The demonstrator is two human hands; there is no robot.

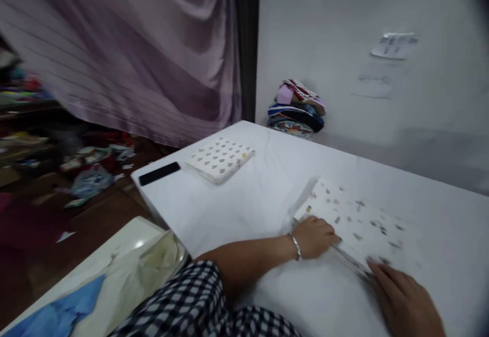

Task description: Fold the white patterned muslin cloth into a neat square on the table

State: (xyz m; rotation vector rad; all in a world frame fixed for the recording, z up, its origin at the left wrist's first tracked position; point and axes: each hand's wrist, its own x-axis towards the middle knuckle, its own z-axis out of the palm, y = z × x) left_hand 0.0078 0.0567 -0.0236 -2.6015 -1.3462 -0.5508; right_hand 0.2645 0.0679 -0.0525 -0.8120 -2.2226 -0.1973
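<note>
A folded white cloth point(355, 214) with a small scattered print lies on the white table in front of me, slightly blurred. My left hand point(315, 236), with a silver bracelet at the wrist, is closed on its near left edge, fingers bent over the layers. Farther right along the same edge, my right hand point(407, 296) grips the cloth, with fingertips on its top face and the thumb hidden. A second folded cloth point(219, 159), white with rows of small motifs, rests at the far left of the table, apart from both hands.
A dark flat bar point(159, 173) lies by the left edge of the white table point(237, 209). Folded textiles point(296, 108) are stacked beyond its far edge, against the wall. At lower left, a pale surface point(126, 245) holds blue fabric point(64, 309). A mauve curtain point(164, 46) hangs behind.
</note>
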